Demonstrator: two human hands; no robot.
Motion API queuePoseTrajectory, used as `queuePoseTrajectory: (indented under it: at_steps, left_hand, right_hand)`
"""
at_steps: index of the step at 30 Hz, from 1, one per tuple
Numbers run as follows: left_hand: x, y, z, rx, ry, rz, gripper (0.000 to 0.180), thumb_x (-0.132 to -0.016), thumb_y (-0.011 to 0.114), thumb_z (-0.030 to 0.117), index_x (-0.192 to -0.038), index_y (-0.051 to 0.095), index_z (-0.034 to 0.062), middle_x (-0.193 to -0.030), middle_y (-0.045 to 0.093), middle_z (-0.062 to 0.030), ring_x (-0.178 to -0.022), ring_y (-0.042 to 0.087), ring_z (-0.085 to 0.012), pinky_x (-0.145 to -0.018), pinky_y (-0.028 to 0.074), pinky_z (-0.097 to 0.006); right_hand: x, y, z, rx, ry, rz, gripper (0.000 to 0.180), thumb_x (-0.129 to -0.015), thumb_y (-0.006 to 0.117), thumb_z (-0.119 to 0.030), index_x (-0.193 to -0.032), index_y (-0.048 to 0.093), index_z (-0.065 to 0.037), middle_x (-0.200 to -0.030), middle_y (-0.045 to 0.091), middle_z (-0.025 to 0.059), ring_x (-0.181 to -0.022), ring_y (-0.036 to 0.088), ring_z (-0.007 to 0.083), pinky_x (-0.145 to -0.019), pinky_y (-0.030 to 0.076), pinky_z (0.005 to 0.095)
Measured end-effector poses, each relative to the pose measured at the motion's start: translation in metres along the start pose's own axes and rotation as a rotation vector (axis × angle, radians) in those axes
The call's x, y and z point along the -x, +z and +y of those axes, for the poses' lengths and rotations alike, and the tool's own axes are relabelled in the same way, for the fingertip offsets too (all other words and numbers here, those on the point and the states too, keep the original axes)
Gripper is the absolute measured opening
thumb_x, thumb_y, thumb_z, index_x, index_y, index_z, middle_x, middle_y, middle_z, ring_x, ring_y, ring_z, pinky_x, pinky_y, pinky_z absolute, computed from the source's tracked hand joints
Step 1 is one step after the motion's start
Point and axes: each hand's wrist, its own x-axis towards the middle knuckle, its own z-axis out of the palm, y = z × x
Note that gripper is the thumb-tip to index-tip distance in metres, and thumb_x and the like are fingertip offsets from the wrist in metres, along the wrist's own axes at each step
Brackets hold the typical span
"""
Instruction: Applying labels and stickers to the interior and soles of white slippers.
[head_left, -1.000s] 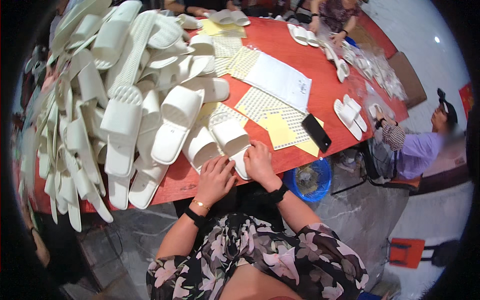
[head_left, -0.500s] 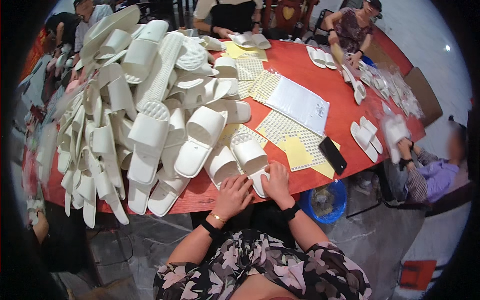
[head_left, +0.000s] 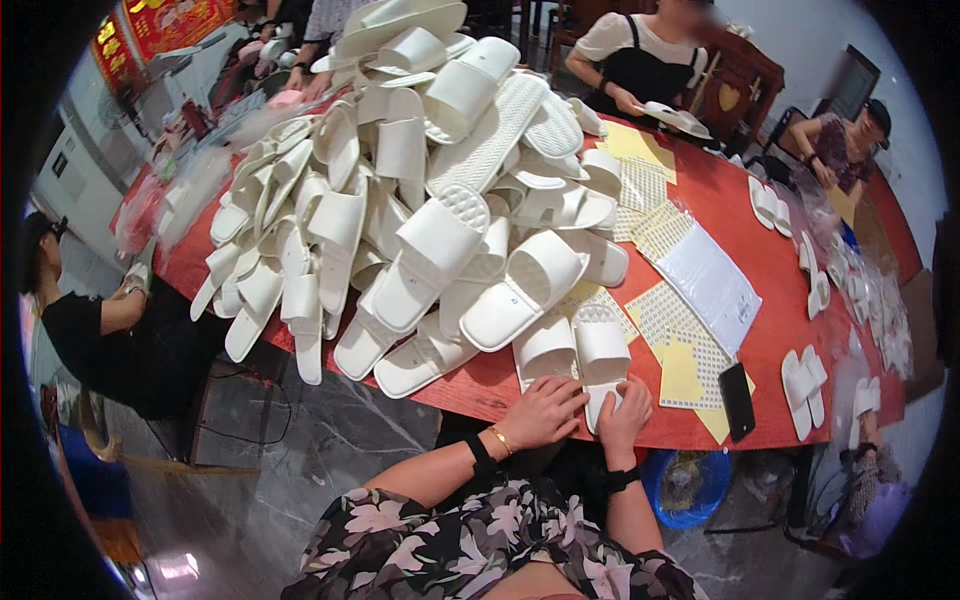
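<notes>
Pink-flowered black blouse (head_left: 440, 530), thin gold bracelet (head_left: 500, 439) on the left, two black wristbands (head_left: 481, 456)

Left, a high barrier of heaped slippers (head_left: 440, 255) — rightward, bare red tabletop (head_left: 769, 340) past the black phone (head_left: 736, 402).

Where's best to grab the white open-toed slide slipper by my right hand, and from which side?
I'd probably grip that white slide slipper by its broad raised strap, coming from your right: the strap arches above the sole, while a second white slipper crowds its left side. Your right hand is at its near end.
</notes>
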Motion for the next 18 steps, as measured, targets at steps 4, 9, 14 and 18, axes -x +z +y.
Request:
queuePoseTrajectory:
  at_steps: [4,9,14,18]
  left_hand:
    - [0.0012,0.0023,0.0004,0.004,-0.005,0.010,0.047,-0.087,0.065,0.033,-0.128,0.058,0.0109,-0.132,0.054,-0.0114,-0.123,0.050,-0.0285,-0.105,0.038,-0.045]
    - [0.0007,0.0044,0.0017,0.015,0.003,0.028,0.047,-0.086,0.065,0.031,-0.127,0.057,0.0105,-0.130,0.055,-0.0116,-0.121,0.051,-0.0291,-0.104,0.038,-0.045]
    - [0.0010,0.0024,0.0033,-0.004,0.014,0.040,0.043,-0.087,0.064,0.032,-0.124,0.058,0.0104,-0.127,0.056,-0.0121,-0.121,0.051,-0.0300,-0.103,0.039,-0.045]
    - [0.0015,0.0028,0.0022,-0.001,0.014,0.053,0.043,-0.087,0.063,0.032,-0.124,0.059,0.0101,-0.126,0.056,-0.0120,-0.121,0.051,-0.0298,-0.103,0.039,-0.044]
  right_hand:
    - [0.0023,0.0036,0.0029,0.009,0.002,0.014,0.023,-0.082,0.060,-0.014,-0.101,0.053,-0.004,-0.119,0.056,0.0168,-0.121,0.047,0.0357,-0.101,0.033,0.0503]
    - [0.0041,0.0032,0.0059,0.020,0.009,0.012,0.023,-0.082,0.059,-0.013,-0.102,0.053,-0.003,-0.121,0.056,0.0175,-0.122,0.046,0.0362,-0.103,0.032,0.0508]
    - [0.0061,0.0047,0.0089,0.045,0.011,-0.016,0.027,-0.084,0.059,-0.015,-0.106,0.053,-0.002,-0.124,0.054,0.0191,-0.125,0.045,0.0373,-0.104,0.032,0.0513]
    - [0.0049,0.0026,0.0044,0.022,0.012,-0.020,0.028,-0.084,0.058,-0.015,-0.107,0.053,-0.001,-0.124,0.054,0.0194,-0.125,0.044,0.0374,-0.104,0.032,0.0514]
